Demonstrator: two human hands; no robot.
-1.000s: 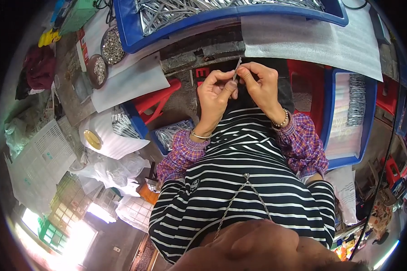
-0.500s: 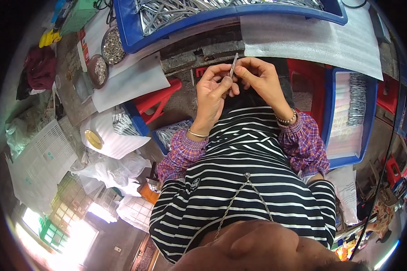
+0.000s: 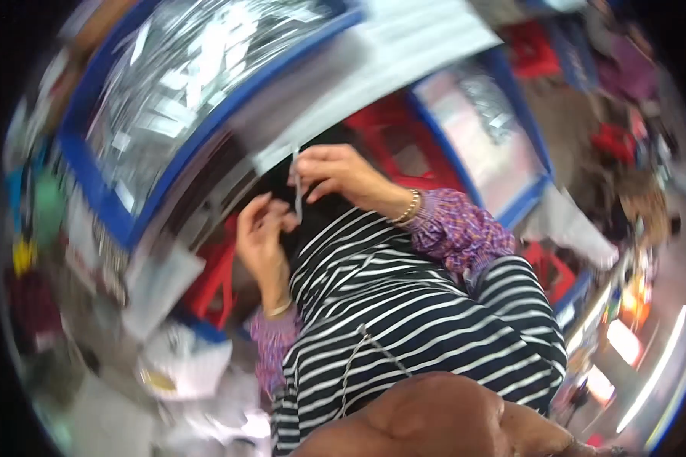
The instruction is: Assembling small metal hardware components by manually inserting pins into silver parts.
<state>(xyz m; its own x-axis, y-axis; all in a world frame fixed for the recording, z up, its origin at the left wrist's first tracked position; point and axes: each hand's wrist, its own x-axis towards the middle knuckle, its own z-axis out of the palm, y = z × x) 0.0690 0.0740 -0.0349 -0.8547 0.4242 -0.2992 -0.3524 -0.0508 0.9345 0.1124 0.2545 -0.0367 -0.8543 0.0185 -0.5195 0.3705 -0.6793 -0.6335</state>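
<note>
Blue tray (image 3: 91, 186) now fills upper left; our right hand (image 3: 347, 179), parted from our left hand (image 3: 261, 234), pinches a metal strip (image 3: 298, 199); the left's grip we cannot tell.

Pale foam sheet (image 3: 415, 46) on table, beyond right hand (image 3: 343, 175). Red plastic stool (image 3: 404, 148) just right of and beyond same hand; another red stool part (image 3: 209, 286) left of left hand (image 3: 261, 236). Further left: grey-white sheet (image 3: 160, 286), then green box (image 3: 48, 202), yellow item (image 3: 24, 257), dark maroon cloth (image 3: 34, 305), all blurred. Nearer the body, left: yellowish oval dish (image 3: 158, 381). Bright light tube (image 3: 652, 369) far right of hands.
</note>
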